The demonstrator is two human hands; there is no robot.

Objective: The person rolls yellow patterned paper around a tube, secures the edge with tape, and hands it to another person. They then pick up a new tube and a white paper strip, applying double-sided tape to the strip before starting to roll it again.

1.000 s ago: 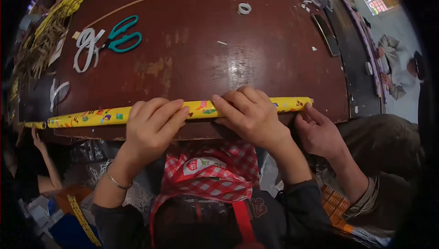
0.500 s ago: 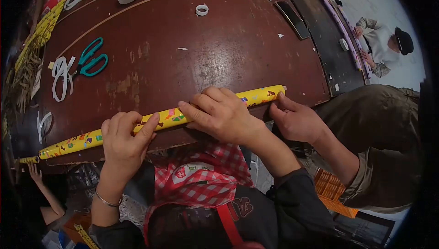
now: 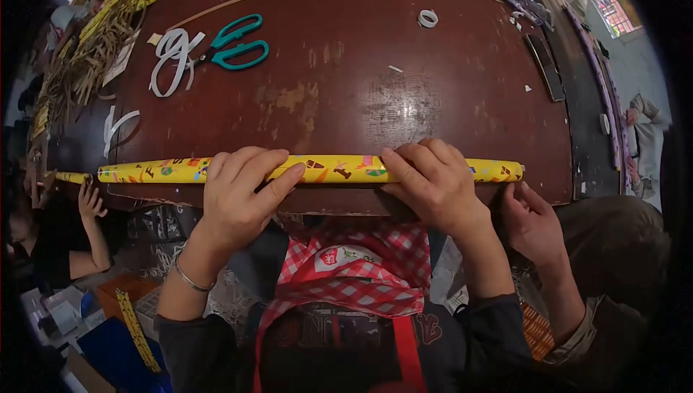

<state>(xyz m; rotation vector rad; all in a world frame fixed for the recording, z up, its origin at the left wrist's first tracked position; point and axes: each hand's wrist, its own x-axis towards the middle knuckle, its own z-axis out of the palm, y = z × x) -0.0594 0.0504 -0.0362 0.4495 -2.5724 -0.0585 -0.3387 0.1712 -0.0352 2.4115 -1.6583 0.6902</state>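
Observation:
A long roll of yellow printed paper (image 3: 325, 169) lies along the front edge of the table. My left hand (image 3: 245, 191) grips it left of its middle, fingers over the top and thumb along the near side. Further right, my right hand (image 3: 433, 187) is wrapped over the same roll, its thumb stretched along it. Another person's hand (image 3: 533, 221) is just below the roll's right end; whether it touches is hard to tell. Beyond my left hand lie teal-handled scissors (image 3: 242, 45) and a tangle of white strips (image 3: 172, 57).
A small tape ring (image 3: 428, 18), a phone (image 3: 545, 68) and a clear bottle (image 3: 518, 0) lie toward the far right of the brown table (image 3: 346, 97). Brown strips (image 3: 86, 75) pile up at the left. A co-worker's hand (image 3: 90, 202) is near the roll's left end.
The camera has turned left, so the table and its items appear further right and the roll looks level. Both my hands still hold the roll in about the same places.

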